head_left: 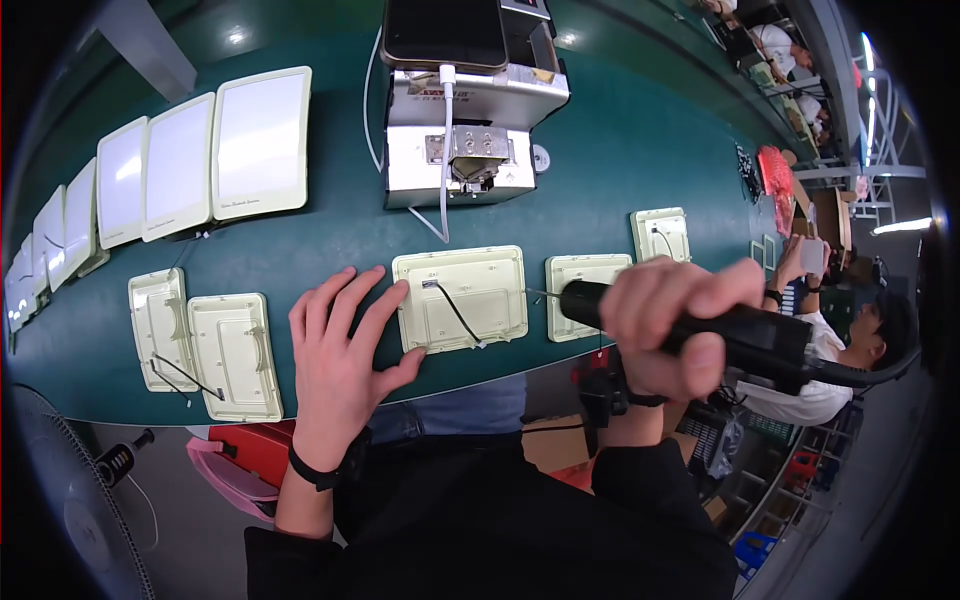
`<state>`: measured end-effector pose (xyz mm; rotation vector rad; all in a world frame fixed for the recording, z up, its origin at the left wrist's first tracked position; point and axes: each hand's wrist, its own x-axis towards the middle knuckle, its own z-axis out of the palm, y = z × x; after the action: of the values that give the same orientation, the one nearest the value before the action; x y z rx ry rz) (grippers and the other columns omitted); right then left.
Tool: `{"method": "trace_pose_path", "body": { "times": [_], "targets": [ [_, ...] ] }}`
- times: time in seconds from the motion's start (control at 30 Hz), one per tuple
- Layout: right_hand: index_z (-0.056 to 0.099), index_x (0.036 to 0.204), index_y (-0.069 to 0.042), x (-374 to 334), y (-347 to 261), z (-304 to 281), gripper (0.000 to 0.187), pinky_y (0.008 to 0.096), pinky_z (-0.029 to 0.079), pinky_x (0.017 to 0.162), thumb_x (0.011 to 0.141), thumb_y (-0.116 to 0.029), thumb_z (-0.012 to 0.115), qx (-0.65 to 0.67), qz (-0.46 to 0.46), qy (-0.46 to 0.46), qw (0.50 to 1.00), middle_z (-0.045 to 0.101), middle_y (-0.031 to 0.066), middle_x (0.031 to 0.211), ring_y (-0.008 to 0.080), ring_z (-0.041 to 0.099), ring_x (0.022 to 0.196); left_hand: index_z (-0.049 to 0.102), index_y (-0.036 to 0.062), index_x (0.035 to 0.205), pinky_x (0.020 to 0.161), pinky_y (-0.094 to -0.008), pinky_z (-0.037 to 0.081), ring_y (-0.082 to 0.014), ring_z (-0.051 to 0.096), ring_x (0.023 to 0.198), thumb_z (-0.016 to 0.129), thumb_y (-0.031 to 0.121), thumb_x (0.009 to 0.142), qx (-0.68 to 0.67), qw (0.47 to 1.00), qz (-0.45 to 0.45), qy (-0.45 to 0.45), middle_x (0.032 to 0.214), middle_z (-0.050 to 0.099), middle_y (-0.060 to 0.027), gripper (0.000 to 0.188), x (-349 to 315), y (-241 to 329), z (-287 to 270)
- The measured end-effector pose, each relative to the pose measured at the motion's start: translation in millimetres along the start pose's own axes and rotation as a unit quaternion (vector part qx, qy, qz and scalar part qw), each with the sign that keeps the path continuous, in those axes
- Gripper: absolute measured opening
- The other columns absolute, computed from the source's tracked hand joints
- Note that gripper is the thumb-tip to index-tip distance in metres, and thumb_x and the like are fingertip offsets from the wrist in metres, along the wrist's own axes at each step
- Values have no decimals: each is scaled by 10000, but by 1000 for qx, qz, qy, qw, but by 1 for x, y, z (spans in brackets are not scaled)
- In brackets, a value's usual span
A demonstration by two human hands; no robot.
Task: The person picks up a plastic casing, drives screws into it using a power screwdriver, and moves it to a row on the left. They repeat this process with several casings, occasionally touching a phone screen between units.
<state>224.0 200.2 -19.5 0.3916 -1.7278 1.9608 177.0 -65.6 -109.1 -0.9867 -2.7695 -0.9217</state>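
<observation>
A pale cream plastic housing [488,283] lies face down on the green table in front of me, a short black cable across its inside. My left hand [345,340] is spread beside it, fingertips and thumb touching its left edge. In my right hand [680,320] is a black electric screwdriver [745,345], held level with a cord at its rear. Its thin bit points left and reaches the right edge of that housing; whether it sits in a screw cannot be made out. Just right of it, partly under the screwdriver, lies another cream housing [585,270].
More cream housings [228,350] lie at the left and one [660,235] at the right. A row of white-faced panels [262,140] leans at the back left. A metal box-shaped machine [460,130] bears a phone [445,35] and white cable. A co-worker [835,345] sits at the right.
</observation>
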Motion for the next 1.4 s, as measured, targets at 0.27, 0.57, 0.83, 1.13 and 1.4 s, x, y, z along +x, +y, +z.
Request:
{"method": "trace_pose_path", "body": {
  "times": [0.27,0.57,0.83,1.13,1.4],
  "targets": [
    [447,1100,-91,-17,0,-9,299,332,412,450,1003,-281,656,-73,-5,50,996,489,41,623,149,442,458,675,122,1307,1118,-500,381,-325,535,1326,877,226,717,-12,1000,7,12,1383,613,-77,633,2,3,-4],
    [498,1055,-86,84,-39,8,257,321,436,499,1041,-321,602,77,-284,93,951,498,39,677,152,489,524,678,110,1300,1121,-481,383,-334,540,1317,870,231,737,-12,1000,16,20,1367,624,-89,607,-1,10,-5],
    [531,1075,-22,131,-8,13,132,349,508,552,1025,-99,626,-40,-256,45,965,602,95,746,184,612,617,685,101,1294,1113,-479,387,-337,540,1319,850,230,748,-21,999,25,32,1356,636,-101,584,-5,13,-5],
    [545,993,-9,93,37,-18,99,309,469,507,989,-8,643,-122,-59,151,979,571,52,664,145,544,501,684,106,1286,1112,-481,381,-322,539,1314,852,279,784,-20,999,18,28,1351,629,-87,557,-3,9,-7],
    [552,985,-17,93,45,-25,96,298,462,499,990,-13,648,-126,-47,145,980,568,47,645,142,552,500,693,93,1267,1112,-483,386,-336,546,1306,852,234,745,-25,999,18,29,1345,639,-98,563,-2,10,-6]
  ]
}}
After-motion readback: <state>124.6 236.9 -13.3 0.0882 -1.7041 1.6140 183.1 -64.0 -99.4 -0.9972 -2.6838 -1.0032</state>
